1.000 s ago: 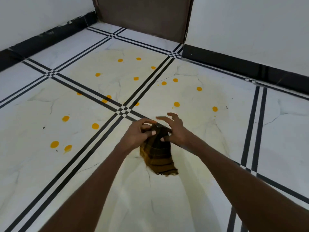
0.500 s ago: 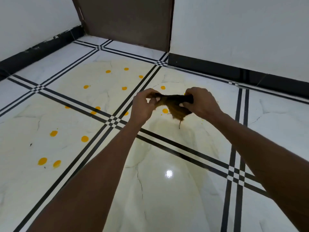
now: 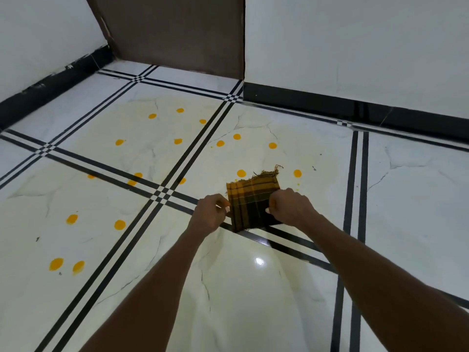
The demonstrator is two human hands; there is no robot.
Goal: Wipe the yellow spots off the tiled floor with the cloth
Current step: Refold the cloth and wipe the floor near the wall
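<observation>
A folded brown-and-yellow checked cloth (image 3: pixel 250 203) is spread flat between both hands, low over the white tiled floor (image 3: pixel 241 295). My left hand (image 3: pixel 210 214) pinches its left edge and my right hand (image 3: pixel 289 207) pinches its right edge. Its frayed far edge points away from me. Several round yellow spots dot the tiles beyond and to the left, one (image 3: pixel 241 173) just past the cloth, another (image 3: pixel 297 173) to its right, and a pair (image 3: pixel 56 264) at the near left. Whether the cloth touches the floor is unclear.
Black double lines (image 3: pixel 162 194) cross the floor between tiles. A brown door (image 3: pixel 175 34) stands at the far corner. White walls with black skirting (image 3: pixel 355 107) close the far side and the left side.
The cloth was bunched and held up between both hands. Now it is spread out flat and lowered toward the floor, nearer the yellow spots. The view has tilted up.
</observation>
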